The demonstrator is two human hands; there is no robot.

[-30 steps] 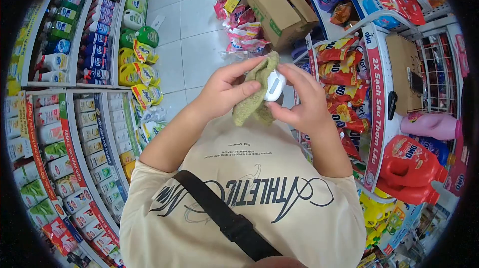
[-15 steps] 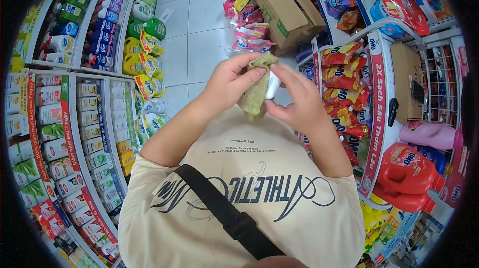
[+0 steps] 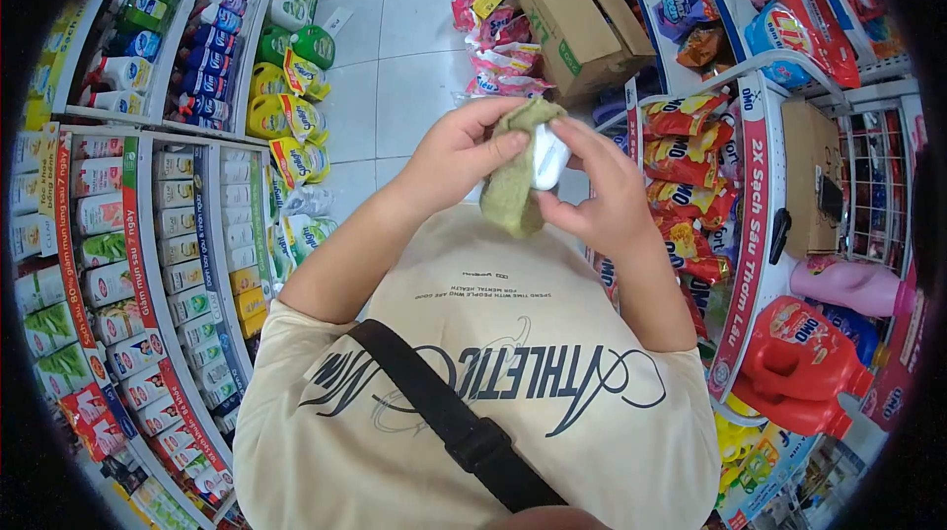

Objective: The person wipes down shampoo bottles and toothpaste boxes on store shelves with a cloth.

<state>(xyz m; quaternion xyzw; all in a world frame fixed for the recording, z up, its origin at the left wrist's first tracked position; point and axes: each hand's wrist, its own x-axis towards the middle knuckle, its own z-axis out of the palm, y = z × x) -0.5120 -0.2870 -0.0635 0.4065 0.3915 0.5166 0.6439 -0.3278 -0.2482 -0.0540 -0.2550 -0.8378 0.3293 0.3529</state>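
Tall shelves (image 3: 158,126) line the left side, packed with bottles and tubes; a tiled floor (image 3: 414,2) runs up the middle between them and the racks (image 3: 754,234) on the right, which carry red strips of lettering. The person's pale shirt (image 3: 335,441) fills the lower middle, its print upside down, and a black strap (image 3: 419,382) with a buckle crosses it slantwise. A carton (image 3: 560,12) stands on the right of the aisle, its top flaps up, just beside a row of pink bags (image 3: 508,59). Red jugs (image 3: 804,362) sit low at the right, under a pink bottle (image 3: 848,282) lying on its side; red packets (image 3: 681,150) hang nearer the arms. Yellow bottles (image 3: 268,116) stand across the aisle.

Both hands meet in front of the chest, above the shirt. The left hand (image 3: 464,147) pinches a green cloth (image 3: 513,197), thumb on the near face and fingers curled behind. The right hand (image 3: 604,173) grips a small white object (image 3: 549,157) between thumb below and fingers above. The object lies between the hands, its left side against the cloth, which hangs below it.
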